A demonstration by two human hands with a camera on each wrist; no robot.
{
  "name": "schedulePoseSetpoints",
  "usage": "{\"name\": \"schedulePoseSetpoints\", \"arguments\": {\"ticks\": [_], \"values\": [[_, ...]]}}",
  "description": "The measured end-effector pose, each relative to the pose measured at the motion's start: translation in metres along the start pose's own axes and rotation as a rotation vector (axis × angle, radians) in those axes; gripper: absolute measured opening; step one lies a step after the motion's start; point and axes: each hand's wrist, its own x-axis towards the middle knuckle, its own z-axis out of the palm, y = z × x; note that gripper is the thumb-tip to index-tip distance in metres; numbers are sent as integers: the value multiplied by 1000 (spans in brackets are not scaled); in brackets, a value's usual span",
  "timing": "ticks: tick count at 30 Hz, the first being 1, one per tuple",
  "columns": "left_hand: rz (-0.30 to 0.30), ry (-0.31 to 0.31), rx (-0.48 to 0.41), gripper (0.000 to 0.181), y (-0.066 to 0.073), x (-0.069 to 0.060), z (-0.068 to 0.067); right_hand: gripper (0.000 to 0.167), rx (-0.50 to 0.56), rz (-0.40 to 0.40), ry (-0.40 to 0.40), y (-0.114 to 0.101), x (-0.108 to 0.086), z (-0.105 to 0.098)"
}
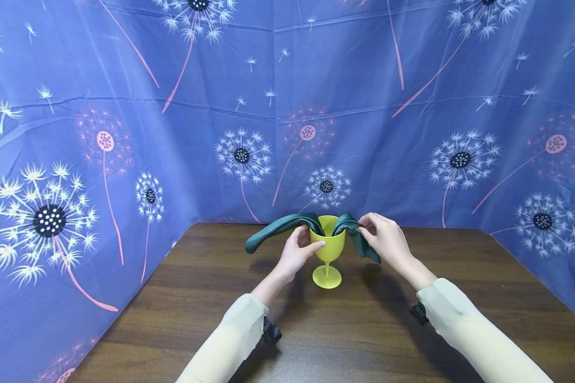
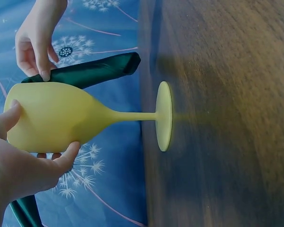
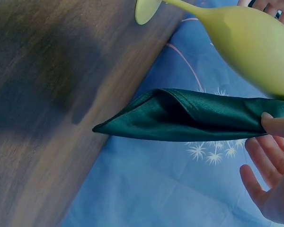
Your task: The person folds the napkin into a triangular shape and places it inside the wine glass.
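A yellow goblet (image 1: 328, 247) stands upright on the wooden table. Folded dark green satin cloth dips into its bowl, and both ends hang out over the rim. The left cloth end (image 1: 278, 230) sticks out to the left; the right end (image 3: 180, 116) droops outside the bowl, its tip folded to a point. My left hand (image 1: 298, 250) grips the bowl from the left, thumb on its near side. With thumb and fingers, my right hand (image 1: 385, 238) pinches the right cloth end near the rim. The cloth inside the bowl is mostly hidden.
The brown wooden table (image 1: 345, 340) reaches back to a blue hanging fabric (image 1: 388, 133) printed with dandelions, which encloses the back and both sides. A black strap device sits at each wrist.
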Motion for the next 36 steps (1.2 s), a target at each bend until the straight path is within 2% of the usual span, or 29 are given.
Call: {"name": "schedulePoseSetpoints", "arguments": {"ticks": [4, 8, 16, 21, 25, 31, 33, 36], "values": [[13, 18, 9, 57, 0, -2, 1, 11, 1, -1, 5, 1, 0, 1], [-10, 26, -20, 56, -3, -3, 0, 12, 2, -11, 2, 2, -1, 2], [-71, -6, -89, 55, -8, -3, -3, 12, 0, -12, 3, 2, -3, 0], [-85, -25, -83, 54, -7, -4, -7, 12, -5, -12, -6, 2, -4, 0], [-63, -44, -43, 49, -5, -8, -18, 13, -1, -20, -4, 1, -5, -1], [-36, -72, -35, 40, 2, -16, -43, 13, -15, -69, 29, 1, -5, -5], [-6, -76, -16, 38, 6, -20, -50, 11, -18, -82, 40, 1, -6, -7], [71, -73, 71, 35, 11, -24, -59, 8, -23, -93, 51, 2, -8, -10]]}}
